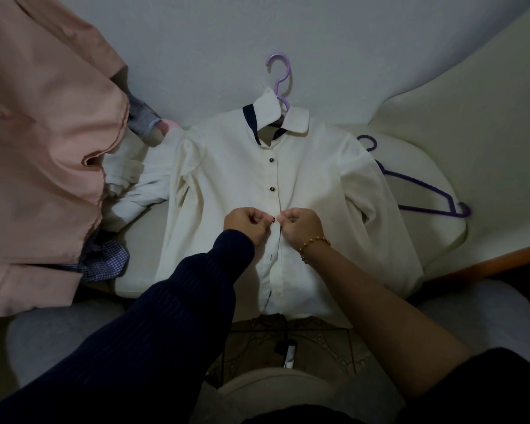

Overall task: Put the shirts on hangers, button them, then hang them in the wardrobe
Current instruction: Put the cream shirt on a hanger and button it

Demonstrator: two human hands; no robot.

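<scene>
White shirt point(312, 179) lying face up on a cream cushioned surface point(426, 160), its shoulders on a lilac hanger point(278, 75) whose hook pointed away from the person, and its hem drooping over the near edge. Both hands worked at the front placket. The left hand point(247, 223), in a dark sleeve, and the right hand point(303, 226), wearing a beaded bracelet point(314, 244), each had fingers curled, pinching the cloth on either side of the third button point(273, 220). The two buttons above appeared fastened; the placket below looked open, so the buttoning was judged about half done. A spare purple hanger point(426, 194) lay to the right, and a pink shirt point(43, 133) and other crumpled garments were heaped to the left. Possible faults from here: the small button could slip from the fingertips if the buttonhole edge was not held taut. It could also enter the wrong hole if the two front edges were not level, skewing every lower fastening. The overhanging hem could drag the shirt forward and pull a shoulder off the hanger. One collar wing stood raised and might crease if left so.
</scene>
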